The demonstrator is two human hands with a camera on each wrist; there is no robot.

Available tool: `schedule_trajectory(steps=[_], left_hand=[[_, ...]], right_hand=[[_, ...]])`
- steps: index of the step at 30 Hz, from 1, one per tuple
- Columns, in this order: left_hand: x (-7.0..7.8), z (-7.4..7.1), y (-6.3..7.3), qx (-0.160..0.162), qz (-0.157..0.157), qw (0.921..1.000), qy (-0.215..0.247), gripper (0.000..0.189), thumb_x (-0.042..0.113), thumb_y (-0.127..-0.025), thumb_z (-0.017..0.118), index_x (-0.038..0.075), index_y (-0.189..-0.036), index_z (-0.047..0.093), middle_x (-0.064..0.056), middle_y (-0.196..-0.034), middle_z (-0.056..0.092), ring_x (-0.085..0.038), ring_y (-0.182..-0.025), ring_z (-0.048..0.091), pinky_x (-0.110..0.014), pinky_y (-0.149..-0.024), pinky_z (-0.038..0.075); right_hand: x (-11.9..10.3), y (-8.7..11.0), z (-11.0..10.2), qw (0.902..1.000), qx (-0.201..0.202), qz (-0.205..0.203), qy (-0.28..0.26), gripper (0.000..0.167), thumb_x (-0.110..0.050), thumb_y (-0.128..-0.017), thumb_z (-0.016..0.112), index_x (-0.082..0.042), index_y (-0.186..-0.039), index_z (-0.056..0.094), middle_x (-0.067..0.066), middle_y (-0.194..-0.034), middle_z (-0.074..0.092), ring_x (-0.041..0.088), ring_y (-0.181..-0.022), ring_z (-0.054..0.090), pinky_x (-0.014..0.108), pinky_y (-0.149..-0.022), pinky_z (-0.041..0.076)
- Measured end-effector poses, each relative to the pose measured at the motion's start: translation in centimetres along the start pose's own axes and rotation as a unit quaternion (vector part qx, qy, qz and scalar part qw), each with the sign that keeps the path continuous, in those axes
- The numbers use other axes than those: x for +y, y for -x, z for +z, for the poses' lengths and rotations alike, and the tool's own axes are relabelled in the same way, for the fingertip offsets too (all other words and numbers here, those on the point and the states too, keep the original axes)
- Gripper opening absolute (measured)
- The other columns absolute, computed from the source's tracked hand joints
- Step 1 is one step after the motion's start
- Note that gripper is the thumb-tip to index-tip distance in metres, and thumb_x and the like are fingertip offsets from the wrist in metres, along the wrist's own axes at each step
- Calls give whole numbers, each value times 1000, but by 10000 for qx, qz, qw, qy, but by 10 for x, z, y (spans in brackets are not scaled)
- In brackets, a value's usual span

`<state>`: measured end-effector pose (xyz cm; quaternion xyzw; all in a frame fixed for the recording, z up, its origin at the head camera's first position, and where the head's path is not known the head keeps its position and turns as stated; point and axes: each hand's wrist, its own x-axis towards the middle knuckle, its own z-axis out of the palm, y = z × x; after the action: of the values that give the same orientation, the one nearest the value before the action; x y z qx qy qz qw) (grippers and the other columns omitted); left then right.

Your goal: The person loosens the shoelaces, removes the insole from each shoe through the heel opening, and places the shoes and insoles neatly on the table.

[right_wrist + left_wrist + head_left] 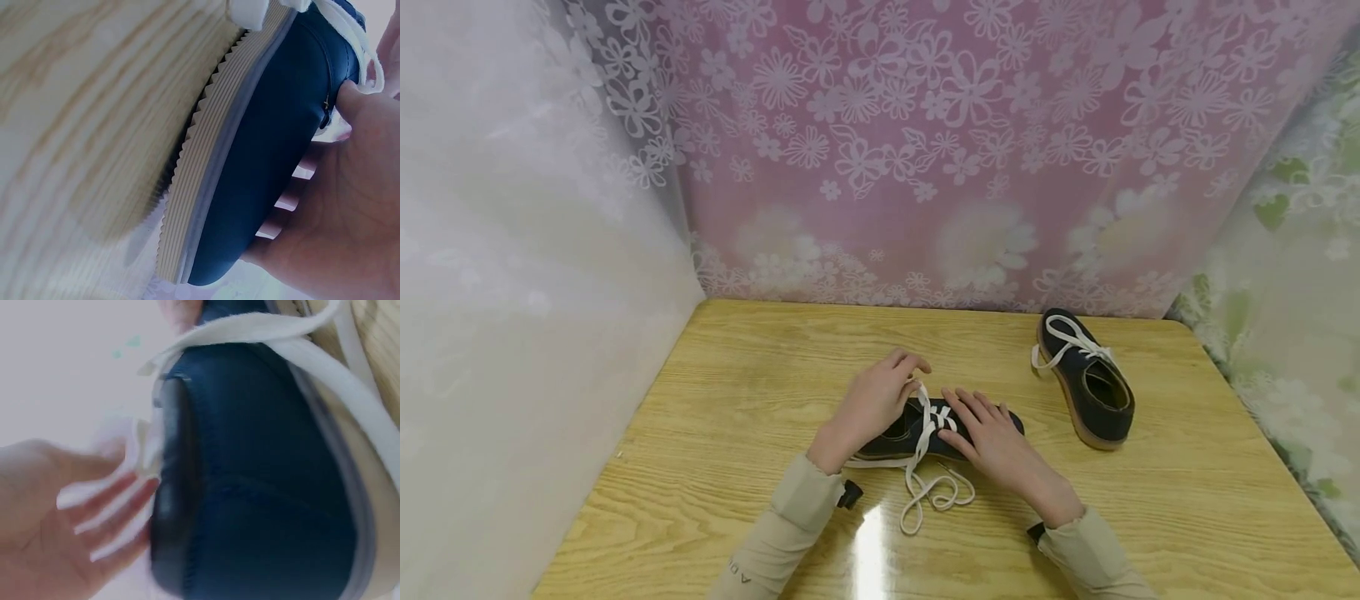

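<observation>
A dark navy shoe [901, 448] with a tan ridged sole lies sideways on the table, its toe toward the right. White laces run through its eyelets. Over the shoe's opening, my left hand [874, 402] pinches a raised white shoelace [922, 398] between thumb and fingers; this grip is blurred in the left wrist view. My right hand [1000, 446] rests across the front of the shoe, fingers spread and fairly straight, thumb by the eyelets. In the right wrist view its fingertips are hidden behind the shoe's upper [269, 144]. A loose lace [912, 518] lies curled on the near side.
A matching navy shoe [1105, 417] stands at the back right of the wooden table [737, 400], its white laces looped over it. Flowered curtains [880, 150] hang behind the table and along both sides.
</observation>
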<state>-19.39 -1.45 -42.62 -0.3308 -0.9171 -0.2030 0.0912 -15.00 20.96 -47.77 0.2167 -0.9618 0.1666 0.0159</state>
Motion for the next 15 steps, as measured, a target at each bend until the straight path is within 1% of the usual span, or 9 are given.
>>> schedule_trajectory(steps=[2,4,5,7,9,11,13,15], left_hand=[[2,-3,1,-304,314,9989,143,25,19,-103,62,18,-127,68,-4,-134,60,-19,-112,64,-32,-90,54],[4,-5,4,-596,573,9965,93,24,21,-100,66,21,-124,71,-3,-140,58,-21,-125,57,-38,-101,50],[4,-6,5,-712,646,9953,79,23,22,-99,68,21,-121,73,-3,-141,58,-22,-129,54,-41,-105,47],[5,-5,5,-859,649,9942,37,17,25,-95,72,22,-112,75,-2,-140,59,-22,-130,52,-42,-107,46],[4,-4,5,-779,619,9950,-41,9,26,-93,74,22,-101,75,-2,-136,62,-22,-127,55,-41,-105,47],[3,-4,2,-600,601,9964,-31,6,26,-93,75,20,-95,74,-2,-129,66,-21,-121,59,-38,-102,49],[1,-5,-1,-349,539,9979,-114,7,26,-94,73,19,-94,72,-1,-121,68,-19,-112,64,-34,-96,52],[0,-8,-5,8,356,9993,-120,9,25,-96,71,16,-98,71,-2,-114,69,-17,-98,67,-31,-85,55]], right_hand=[[0,0,-1,10000,20,-15,33,65,-43,-104,55,-8,-157,39,24,-155,41,50,-142,37,74,-108,29],[0,0,-2,10000,43,-38,78,65,-43,-104,55,-8,-156,39,25,-154,42,50,-141,37,74,-107,30],[0,0,-2,9999,65,-58,103,65,-43,-104,55,-8,-156,40,25,-154,42,50,-141,38,74,-107,30],[-1,0,-2,9998,105,-86,112,64,-43,-104,55,-7,-155,41,25,-153,43,51,-140,39,74,-106,31],[-1,0,-2,9998,111,-101,105,65,-43,-104,55,-8,-156,41,25,-153,42,51,-140,39,74,-106,30],[-1,0,-2,9999,112,-87,64,65,-43,-103,55,-7,-155,41,26,-153,43,51,-140,39,74,-107,30],[-2,0,-2,9999,76,-61,27,65,-43,-104,55,-7,-156,40,26,-154,42,51,-140,38,74,-107,29],[-3,0,-1,10000,30,-37,2,65,-44,-104,54,-8,-156,39,26,-154,42,51,-141,37,74,-108,28]])
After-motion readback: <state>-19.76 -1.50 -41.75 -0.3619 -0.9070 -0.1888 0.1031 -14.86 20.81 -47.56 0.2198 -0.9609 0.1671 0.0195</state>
